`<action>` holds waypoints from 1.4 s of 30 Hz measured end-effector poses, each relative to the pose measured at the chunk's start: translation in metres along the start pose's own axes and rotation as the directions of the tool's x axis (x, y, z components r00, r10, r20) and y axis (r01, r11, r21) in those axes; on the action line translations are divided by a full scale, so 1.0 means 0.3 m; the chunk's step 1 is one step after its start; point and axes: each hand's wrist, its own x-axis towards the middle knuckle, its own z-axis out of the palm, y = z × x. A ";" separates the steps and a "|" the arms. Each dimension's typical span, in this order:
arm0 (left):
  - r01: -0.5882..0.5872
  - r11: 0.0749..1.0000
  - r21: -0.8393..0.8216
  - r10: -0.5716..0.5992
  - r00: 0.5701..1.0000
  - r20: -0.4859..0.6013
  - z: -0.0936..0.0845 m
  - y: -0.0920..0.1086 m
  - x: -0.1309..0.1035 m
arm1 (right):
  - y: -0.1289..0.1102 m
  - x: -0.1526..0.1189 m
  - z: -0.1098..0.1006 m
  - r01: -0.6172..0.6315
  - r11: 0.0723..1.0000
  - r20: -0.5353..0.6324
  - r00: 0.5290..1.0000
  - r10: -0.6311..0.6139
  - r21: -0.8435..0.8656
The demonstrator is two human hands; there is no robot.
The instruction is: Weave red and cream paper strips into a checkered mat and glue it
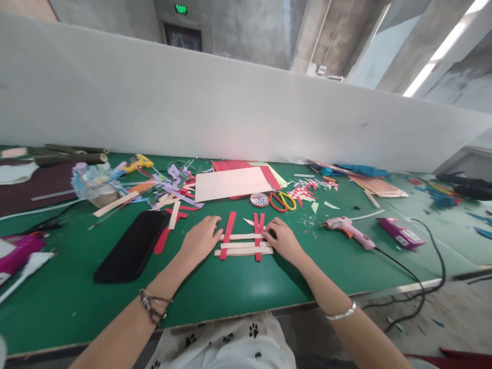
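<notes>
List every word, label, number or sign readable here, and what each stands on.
No text can be read.
Green lit sign above the doorway: characters too blurred.
Purple box at right: print too small.
Purple object at the left edge: markings too blurred.

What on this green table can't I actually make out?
All in the head view:
- Whether the right hand grips or merely touches the pale strip: its curled fingers hide it.
- Most of the red sheet: covered by the pale sheet.
- The purple box's far end: cut off by the left edge.
- The round tin's pattern: too small.
</notes>
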 end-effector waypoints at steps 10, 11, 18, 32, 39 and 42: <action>-0.193 0.955 -0.227 0.197 0.980 -0.004 0.027 -0.036 0.017 | -0.001 0.009 -0.011 0.016 1.000 0.031 0.999 -0.015 -0.017; -0.188 0.944 -0.270 0.192 0.981 -0.012 0.027 -0.044 0.014 | -0.002 0.008 -0.012 0.017 1.000 0.032 0.999 -0.017 -0.014; -0.259 0.950 -0.173 0.248 0.965 -0.082 0.035 -0.083 0.009 | 0.009 0.008 -0.007 0.012 1.000 0.027 1.000 -0.012 0.014; -0.554 0.831 0.050 0.529 0.815 0.235 0.053 -0.070 -0.109 | 0.016 0.005 0.010 0.012 0.999 0.007 1.000 -0.012 0.043; -0.645 0.764 -0.007 0.631 0.746 0.214 0.051 0.031 -0.102 | 0.014 0.001 0.005 0.011 0.993 0.012 1.000 -0.012 0.114; -0.690 0.721 -0.056 0.686 0.701 0.194 0.072 0.085 -0.096 | 0.016 0.001 0.006 0.024 0.993 -0.001 1.000 -0.024 0.112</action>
